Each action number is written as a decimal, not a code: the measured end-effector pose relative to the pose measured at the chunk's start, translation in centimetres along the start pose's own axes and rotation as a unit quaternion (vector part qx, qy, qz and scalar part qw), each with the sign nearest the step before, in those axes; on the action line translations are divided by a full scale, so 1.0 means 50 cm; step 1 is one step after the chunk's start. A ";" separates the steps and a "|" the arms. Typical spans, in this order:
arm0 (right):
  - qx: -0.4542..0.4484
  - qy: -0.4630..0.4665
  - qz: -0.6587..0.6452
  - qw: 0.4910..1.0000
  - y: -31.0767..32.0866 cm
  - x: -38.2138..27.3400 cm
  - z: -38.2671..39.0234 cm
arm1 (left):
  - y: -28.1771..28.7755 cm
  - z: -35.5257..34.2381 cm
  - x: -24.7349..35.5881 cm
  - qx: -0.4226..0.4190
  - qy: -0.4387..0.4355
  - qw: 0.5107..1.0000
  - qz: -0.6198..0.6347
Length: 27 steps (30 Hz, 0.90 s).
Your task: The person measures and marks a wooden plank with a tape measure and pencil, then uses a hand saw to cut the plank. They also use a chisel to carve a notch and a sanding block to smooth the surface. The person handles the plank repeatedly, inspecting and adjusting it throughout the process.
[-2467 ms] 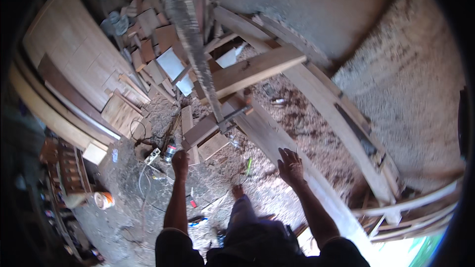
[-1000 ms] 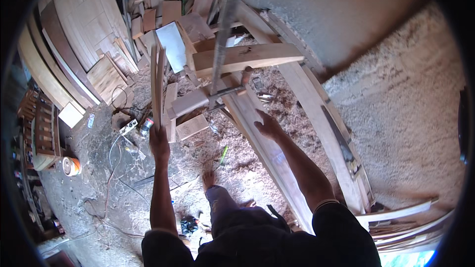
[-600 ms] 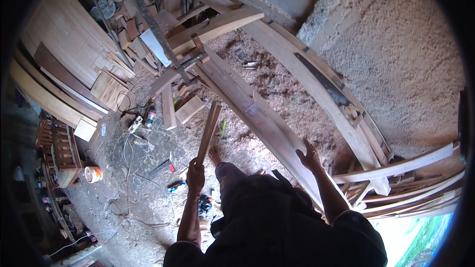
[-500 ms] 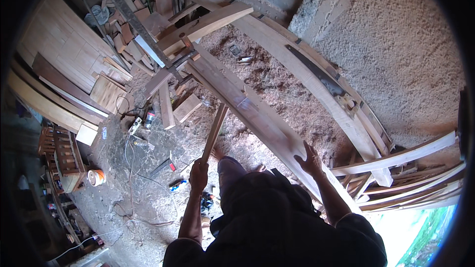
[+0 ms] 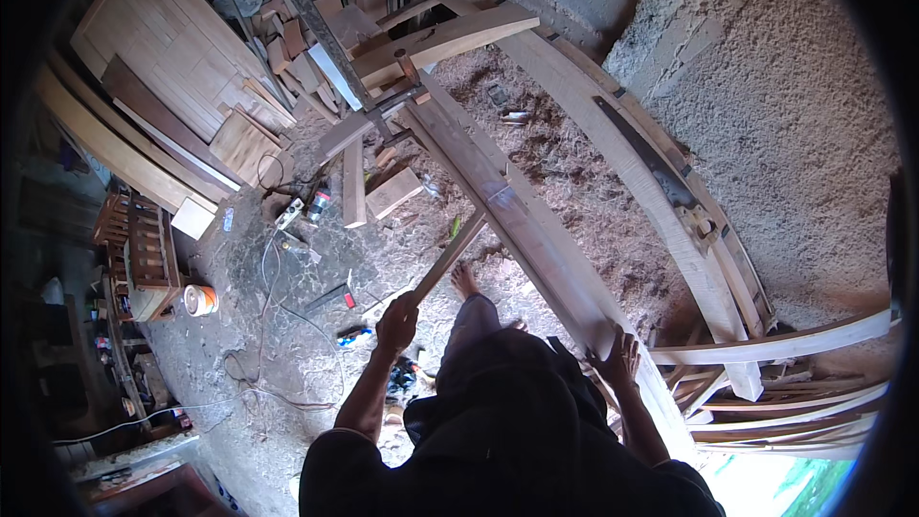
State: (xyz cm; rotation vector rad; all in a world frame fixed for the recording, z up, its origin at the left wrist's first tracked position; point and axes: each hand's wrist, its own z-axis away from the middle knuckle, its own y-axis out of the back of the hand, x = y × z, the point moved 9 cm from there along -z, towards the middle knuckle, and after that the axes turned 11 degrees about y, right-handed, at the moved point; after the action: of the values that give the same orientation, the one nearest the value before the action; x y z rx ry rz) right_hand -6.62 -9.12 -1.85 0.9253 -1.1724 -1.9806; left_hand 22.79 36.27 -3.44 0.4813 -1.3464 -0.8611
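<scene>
My left hand [image 5: 396, 324] is closed round a narrow wooden strip [image 5: 448, 255], which slants up to the left edge of a long plank bench [image 5: 522, 211]. My right hand [image 5: 615, 359] rests open near the bench's lower end, fingers apart on the wood. At the bench's far end a metal bar clamp [image 5: 402, 101] crosses a long dark beam [image 5: 316, 24]. A short board [image 5: 445, 43] lies across the far timbers. Below the left end of the strip, my bare foot [image 5: 464, 278] is on the dusty floor.
A curved timber [image 5: 670, 220] runs along the right, beside stacked strips [image 5: 785, 400]. Panels [image 5: 168, 57] and offcuts [image 5: 330, 5] fill the back left. A wooden slatted piece [image 5: 134, 244], paint bucket [image 5: 201, 301], power strip [image 5: 289, 213], cables and tools lie at the left.
My left hand took up an upright wooden strip and has swung it down diagonally to the bench's edge. My right hand has moved back along the bench toward the lower right.
</scene>
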 end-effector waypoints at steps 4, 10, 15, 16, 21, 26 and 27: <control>-0.017 0.053 -0.007 0.998 -0.003 0.006 -0.027 | -0.007 0.005 0.001 0.008 -0.021 1.000 -0.001; -0.038 0.086 0.013 0.996 -0.014 0.020 -0.039 | 0.021 0.005 0.009 0.031 -0.029 0.999 0.003; -0.054 0.062 0.019 0.996 -0.025 0.024 -0.048 | 0.029 -0.003 0.015 0.008 -0.006 1.000 -0.019; -0.069 0.057 0.021 0.996 -0.028 0.024 -0.050 | 0.029 -0.003 0.016 0.003 -0.003 1.000 -0.026; -0.121 0.048 0.019 0.991 -0.022 0.017 -0.048 | 0.034 -0.004 0.020 -0.003 -0.005 1.000 -0.021; -0.113 0.080 0.014 0.990 0.004 -0.003 -0.049 | 0.048 -0.009 0.030 -0.008 -0.027 0.999 -0.033; -0.125 0.063 0.018 0.990 0.003 0.003 -0.047 | 0.048 -0.010 0.029 -0.011 -0.021 0.999 -0.046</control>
State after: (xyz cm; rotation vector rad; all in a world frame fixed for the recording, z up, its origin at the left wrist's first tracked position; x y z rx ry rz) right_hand -4.73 -10.34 -2.55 0.8771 -0.8418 -1.9558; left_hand 23.89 36.52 -0.82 0.5140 -1.3607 -0.9657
